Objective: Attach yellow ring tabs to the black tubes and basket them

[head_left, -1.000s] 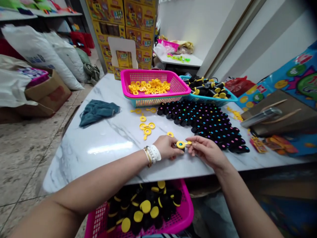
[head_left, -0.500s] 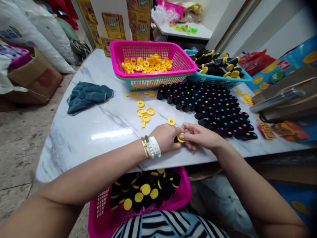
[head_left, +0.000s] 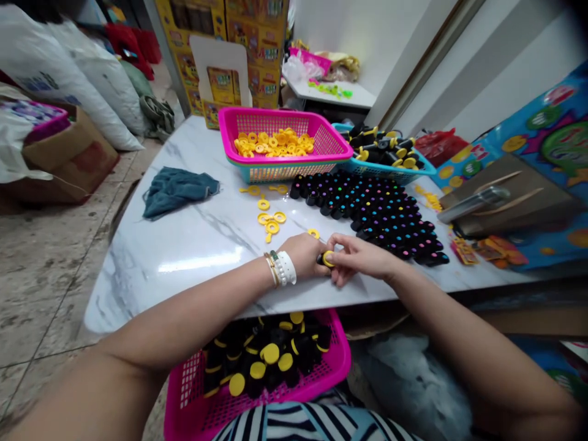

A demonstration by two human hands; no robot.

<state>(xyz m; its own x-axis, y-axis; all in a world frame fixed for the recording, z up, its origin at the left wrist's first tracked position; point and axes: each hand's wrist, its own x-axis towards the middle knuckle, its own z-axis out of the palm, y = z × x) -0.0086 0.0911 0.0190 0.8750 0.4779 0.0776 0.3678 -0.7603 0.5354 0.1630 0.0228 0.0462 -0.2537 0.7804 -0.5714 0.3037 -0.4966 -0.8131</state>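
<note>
Just above the table's front edge, my left hand [head_left: 307, 256] is closed around a small black piece with a yellow end [head_left: 327, 258]. My right hand [head_left: 356, 258] meets it from the other side, thumb and fingers pinched on the yellow end. The fingers hide most of the piece. A yellow ring [head_left: 313, 233] lies just beyond my left hand. Several yellow rings with short handles [head_left: 272, 228] are scattered farther up the table. To the right stand packed rows of black pieces [head_left: 390, 211] with small coloured dots on top.
A pink basket [head_left: 342, 142] of yellow rings stands at the back, beside a blue basket [head_left: 425, 168] of black-and-yellow pieces. Another pink basket [head_left: 337, 361] with such pieces sits below the table edge. A teal cloth [head_left: 177, 191] lies left; a cardboard box [head_left: 519, 184] stands right.
My view has tilted and shifted, so the table's contents appear moved. Both hands stay together on the black piece, and more of its yellow end shows between them.
</note>
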